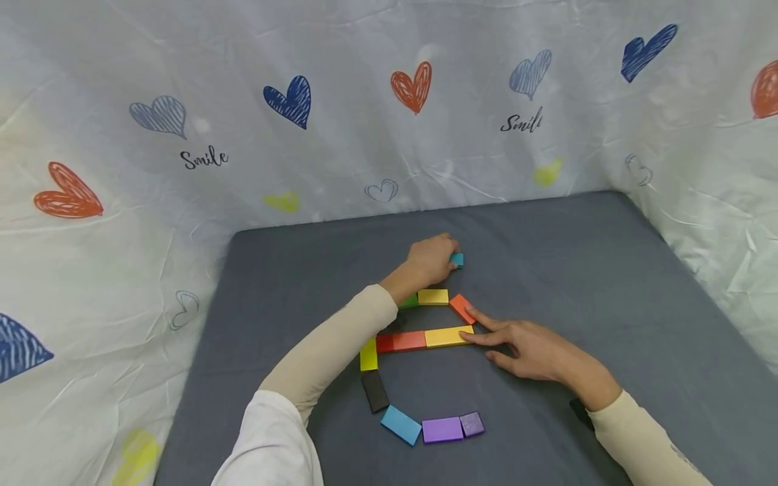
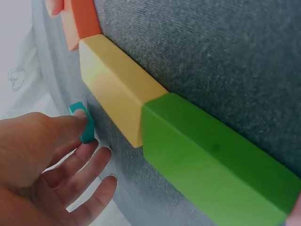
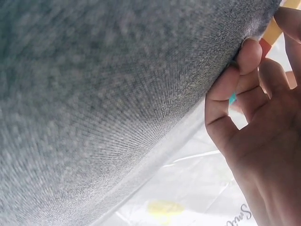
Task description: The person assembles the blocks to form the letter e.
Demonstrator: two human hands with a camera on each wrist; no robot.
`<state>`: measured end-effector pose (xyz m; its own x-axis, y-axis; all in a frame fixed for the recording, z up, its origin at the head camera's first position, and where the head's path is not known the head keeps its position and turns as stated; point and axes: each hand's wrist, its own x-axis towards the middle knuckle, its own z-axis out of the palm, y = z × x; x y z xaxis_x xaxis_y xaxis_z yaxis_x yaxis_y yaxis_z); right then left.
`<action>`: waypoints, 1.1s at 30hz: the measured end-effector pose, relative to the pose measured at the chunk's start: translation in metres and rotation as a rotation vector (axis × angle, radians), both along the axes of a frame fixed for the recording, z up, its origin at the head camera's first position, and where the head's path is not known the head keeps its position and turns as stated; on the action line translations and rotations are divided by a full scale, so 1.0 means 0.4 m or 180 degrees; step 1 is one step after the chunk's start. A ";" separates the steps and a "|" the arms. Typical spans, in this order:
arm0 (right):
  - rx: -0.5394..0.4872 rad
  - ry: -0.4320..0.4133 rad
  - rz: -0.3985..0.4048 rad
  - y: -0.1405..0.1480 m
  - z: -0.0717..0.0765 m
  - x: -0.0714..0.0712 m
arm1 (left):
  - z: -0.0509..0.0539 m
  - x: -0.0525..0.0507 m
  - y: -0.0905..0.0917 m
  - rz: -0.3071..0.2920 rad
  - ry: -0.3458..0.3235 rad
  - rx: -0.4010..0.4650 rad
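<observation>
My left hand [image 1: 433, 260] pinches a small teal block [image 1: 458, 260] between thumb and fingers, beyond the row of blocks; the left wrist view shows the thumb on the teal block [image 2: 88, 129]. My right hand [image 1: 529, 347] reaches in from the right with fingers extended. One fingertip touches the orange block [image 1: 460, 306], and another rests on the yellow block [image 1: 445, 337] at the end of the middle bar. A second yellow block [image 1: 433, 297] and a green block [image 1: 409, 302] continue the upper curve, the green one partly hidden by my left arm.
Red blocks [image 1: 408, 341] lie in the middle bar. Down the left side run a yellow-green block [image 1: 369, 355] and a black block [image 1: 375, 391]. A blue block [image 1: 401, 424] and purple blocks [image 1: 442, 430] form the bottom. Behind the grey table [image 1: 304, 270] hangs a heart-printed sheet [image 1: 340, 155].
</observation>
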<state>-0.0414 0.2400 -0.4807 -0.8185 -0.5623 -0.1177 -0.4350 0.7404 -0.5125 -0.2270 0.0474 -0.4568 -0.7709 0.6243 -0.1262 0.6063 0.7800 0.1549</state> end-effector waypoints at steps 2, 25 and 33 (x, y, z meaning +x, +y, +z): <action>0.0005 0.0010 0.0010 -0.001 0.002 0.000 | 0.008 0.003 -0.011 0.0024 -0.0034 0.0062; -0.0123 -0.0044 0.0044 0.000 0.004 -0.002 | 0.078 0.241 -0.246 -0.0591 0.0307 0.0828; -0.0112 -0.0036 0.0001 -0.003 0.007 -0.004 | 0.106 0.328 -0.234 -0.0931 0.0323 0.0711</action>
<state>-0.0430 0.2387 -0.4779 -0.8170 -0.5666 -0.1072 -0.4292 0.7217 -0.5431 -0.0958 -0.0464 -0.4143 -0.5576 0.8233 0.1058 0.8193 0.5255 0.2292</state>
